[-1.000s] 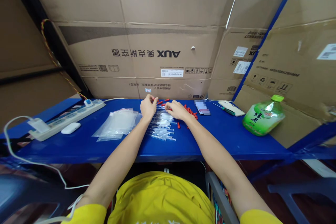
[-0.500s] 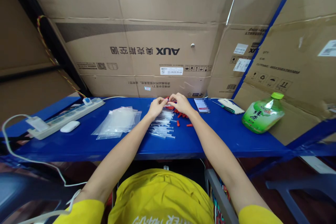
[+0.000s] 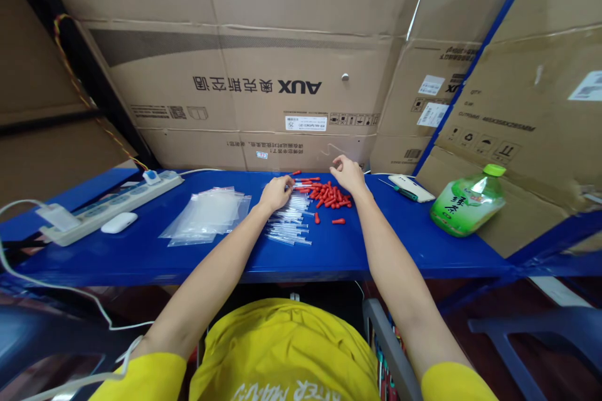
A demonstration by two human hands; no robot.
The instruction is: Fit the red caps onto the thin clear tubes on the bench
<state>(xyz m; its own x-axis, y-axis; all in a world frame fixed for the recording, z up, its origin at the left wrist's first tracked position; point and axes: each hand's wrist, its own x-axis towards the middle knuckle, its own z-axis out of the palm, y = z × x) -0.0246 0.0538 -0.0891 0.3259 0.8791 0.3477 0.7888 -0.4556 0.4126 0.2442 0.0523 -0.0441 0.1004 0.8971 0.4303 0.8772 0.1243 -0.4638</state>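
Observation:
My left hand (image 3: 277,193) is closed at the far end of a heap of clear thin tubes (image 3: 289,225). At its fingertips a clear tube, seemingly a dropper with a red bulb, points to the right; its details are small. Several red rubber bulbs (image 3: 332,195) lie piled to the right of the tubes, two of them loose nearer the front edge. My right hand (image 3: 347,174) hovers beyond the pile, thumb and fingers curved and apart, with nothing visible between them. Behind the tubes, red-ended pieces (image 3: 306,179) lie side by side.
Clear zip bags (image 3: 209,216) lie left on the blue table (image 3: 197,266). Farther left are a power strip (image 3: 117,203) and a white case (image 3: 119,222). On the right are a screwdriver (image 3: 405,193), a white pad (image 3: 416,187) and a green bottle (image 3: 468,203). Cardboard walls (image 3: 263,56) enclose the back.
My hands have come apart: the right moved right and away from the bulbs, the left slightly left. The bulb pile is uncovered, and the phone seen before no longer shows.

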